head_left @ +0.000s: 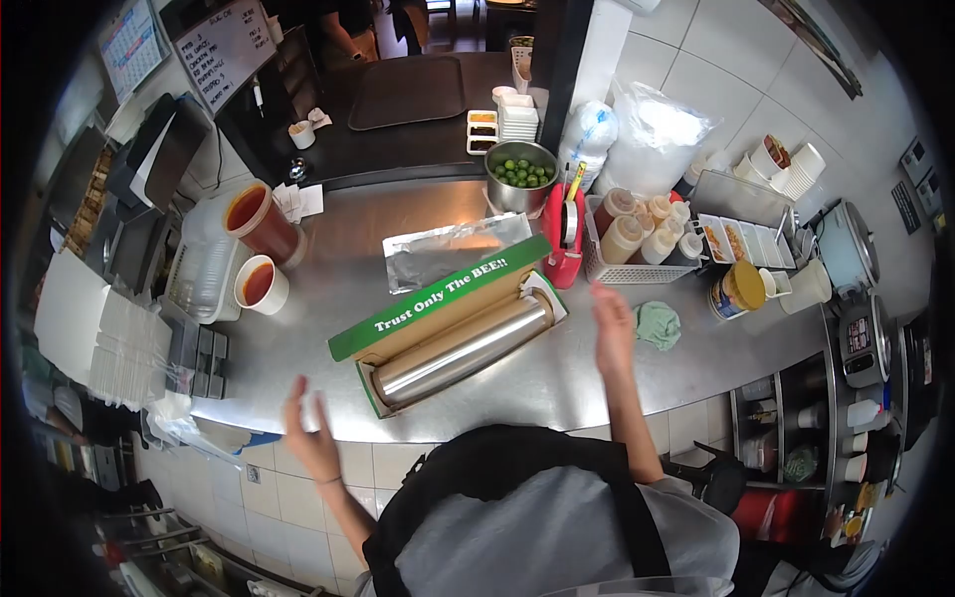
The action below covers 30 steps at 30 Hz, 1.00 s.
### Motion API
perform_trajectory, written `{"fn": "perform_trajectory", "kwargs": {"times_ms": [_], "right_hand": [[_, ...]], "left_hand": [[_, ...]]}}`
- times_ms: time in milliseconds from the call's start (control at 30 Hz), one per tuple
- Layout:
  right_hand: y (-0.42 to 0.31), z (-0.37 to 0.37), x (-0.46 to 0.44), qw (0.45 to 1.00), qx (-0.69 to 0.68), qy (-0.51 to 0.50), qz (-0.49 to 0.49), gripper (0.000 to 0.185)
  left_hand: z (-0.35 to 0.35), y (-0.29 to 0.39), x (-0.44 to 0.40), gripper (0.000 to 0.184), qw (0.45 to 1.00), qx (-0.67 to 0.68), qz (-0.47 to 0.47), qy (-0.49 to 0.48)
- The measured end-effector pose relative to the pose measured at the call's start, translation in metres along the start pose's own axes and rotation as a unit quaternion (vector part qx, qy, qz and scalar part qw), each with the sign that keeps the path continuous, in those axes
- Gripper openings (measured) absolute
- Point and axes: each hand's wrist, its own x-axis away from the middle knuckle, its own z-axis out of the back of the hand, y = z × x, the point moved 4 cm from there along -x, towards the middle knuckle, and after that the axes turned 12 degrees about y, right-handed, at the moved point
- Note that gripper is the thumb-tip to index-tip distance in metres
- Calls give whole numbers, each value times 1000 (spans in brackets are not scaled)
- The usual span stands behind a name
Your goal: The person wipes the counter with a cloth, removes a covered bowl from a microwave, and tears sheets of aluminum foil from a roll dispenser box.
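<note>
- Grey shirt (557,532) is nearest.
- Left hand (312,438) and right hand (614,330): empty, fingers loose.
- Foil roll (463,355), in open carton (443,298) near bench's (269,363) front edge, seems heavy, slippery; hold both ends.

room: stainless-steel counter (298,353) between left fingers (295,398) and right fingers (603,298), glare on top | pale floor tiles (298,493) below left fingers | white tiled wall (676,48) beyond right fingers | open shelving (780,438) right of them | dark ledge (398,154) ahead of both
</note>
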Motion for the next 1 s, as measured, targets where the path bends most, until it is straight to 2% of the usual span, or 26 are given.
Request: {"fn": "perform_trajectory", "kwargs": {"times_ms": [33,67,100,133,167,233,267,300,333,400,500,533,567,600,667,733,767,800,833,867,900,933,967,1000], "right_hand": [[-37,1,3,998,-53,3,21,29],[-89,-9,12,980,-93,-83,155,35],[-134,-16,28,955,-124,-136,233,42],[-169,-18,47,931,-148,-157,293,47],[-198,-21,70,881,-184,-134,415,41],[-257,-30,119,809,-221,-240,488,22],[-265,-39,131,744,-345,-315,478,12],[-270,-48,141,658,-462,-380,458,12],[-279,-58,149,660,-464,-379,453,12],[-292,-70,166,599,-449,-449,487,8],[-289,-74,169,585,-451,-452,500,6],[-282,-68,162,553,-489,-502,451,10],[-284,-71,163,551,-489,-502,453,10],[-286,-73,165,559,-489,-482,465,5],[-288,-72,165,565,-486,-464,479,2],[-292,-71,161,580,-471,-501,436,13],[-292,-69,157,577,-458,-502,454,13],[-287,-65,144,598,-503,-456,426,4],[-281,-57,130,614,-547,-407,398,9],[-270,-39,114,750,-425,-390,325,5],[-251,-33,87,823,-259,-304,405,5],[-228,-25,56,859,-87,-200,463,8],[-209,-28,34,929,59,-170,324,9],[-177,-22,6,938,189,-145,252,9]], "left_hand": [[27,21,-17,30,999,18,-19,46],[53,49,-24,30,989,51,-60,125],[75,76,-25,29,971,81,-101,201],[95,98,-26,32,933,147,-229,236],[110,115,-21,36,874,210,-351,261],[123,131,1,51,729,363,-423,397],[119,170,-6,43,707,444,-457,307],[113,208,-14,38,672,520,-482,214],[107,220,-14,38,676,517,-480,212],[104,228,-13,35,571,645,-478,170],[100,226,-9,37,597,635,-467,150],[100,223,-5,37,596,635,-468,151],[99,222,-3,39,602,645,-457,115],[98,222,-1,41,606,654,-445,80],[100,222,1,44,602,663,-432,108],[97,226,-7,52,571,684,-425,157],[94,227,-8,52,554,697,-427,159],[94,224,-7,53,588,657,-404,242],[92,221,-8,54,617,614,-374,320],[85,221,-13,39,604,644,-361,299],[76,210,-10,39,588,659,-362,299],[61,189,-4,47,658,578,-318,363],[47,173,-4,58,719,484,-268,421],[35,175,-13,63,754,467,-312,341]]}}
